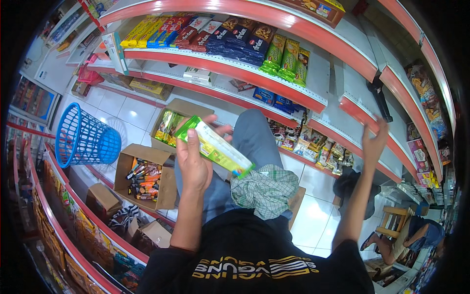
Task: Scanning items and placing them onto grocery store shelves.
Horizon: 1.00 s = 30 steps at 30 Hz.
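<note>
My left hand (194, 161) grips a green and white wafer packet (222, 147) above my knee, thumb laid across its upper end. Its printed side faces up. My right hand (375, 137) is raised at the right, slightly blurred, with fingers apart and nothing seen in them. It is nearest the red-edged shelf (361, 119) and a black bracket (380, 101). A green checked cloth (266, 191) lies crumpled on my lap. Beyond my left hand, a cardboard box (194, 106) holds similar green packets (170, 126). Matching green packets (288, 57) lie on the shelf ahead.
Another open carton (167, 187) holds orange and black packets (145, 180). A blue plastic basket (110, 143) lies tilted on the white tiles (134, 110). Stocked shelves (82, 217) curve along the left. At the lower right, a person (407, 235) sits near a wooden stool (393, 220).
</note>
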Tool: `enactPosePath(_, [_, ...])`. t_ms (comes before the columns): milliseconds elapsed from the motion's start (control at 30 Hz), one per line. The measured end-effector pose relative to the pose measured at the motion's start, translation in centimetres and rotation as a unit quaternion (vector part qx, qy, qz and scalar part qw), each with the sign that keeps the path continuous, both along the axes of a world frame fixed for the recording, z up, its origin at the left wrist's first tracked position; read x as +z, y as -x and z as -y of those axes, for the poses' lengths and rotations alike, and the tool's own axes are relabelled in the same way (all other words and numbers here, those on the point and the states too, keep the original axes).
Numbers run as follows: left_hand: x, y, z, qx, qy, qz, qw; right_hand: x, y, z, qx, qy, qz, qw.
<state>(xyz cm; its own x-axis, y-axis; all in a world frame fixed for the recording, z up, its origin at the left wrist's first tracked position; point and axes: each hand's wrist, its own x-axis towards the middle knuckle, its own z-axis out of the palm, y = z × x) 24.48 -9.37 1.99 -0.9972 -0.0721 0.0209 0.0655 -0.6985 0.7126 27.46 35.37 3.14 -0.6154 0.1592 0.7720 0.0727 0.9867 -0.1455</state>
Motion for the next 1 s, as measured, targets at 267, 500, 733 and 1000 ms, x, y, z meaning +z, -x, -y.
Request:
enactPosePath(267, [-1.8, -0.6, 1.4, -0.307, -0.154, 0.071, 0.936, 1.8, 10.7, -13.8, -0.227, 0.014, 0.293, 0.929])
enactPosePath(500, [-6.0, 0.5, 1.0, -0.389, -0.225, 0.031, 0.893, 2.4, 6.8, -2.4, -0.146, -0.024, 0.17, 0.974])
enactPosePath(733, [-8.5, 0.7, -0.4, -0.442, -0.316, 0.051, 0.838, 1.1, -3.4, 19.6, 0.339, 0.292, 0.34, 0.827])
enactPosePath(1000, [-8.6, -0.4, -1.0, -0.362, -0.138, 0.097, 0.917, -0.2, -3.7, 23.5, 0.36, 0.263, 0.356, 0.821])
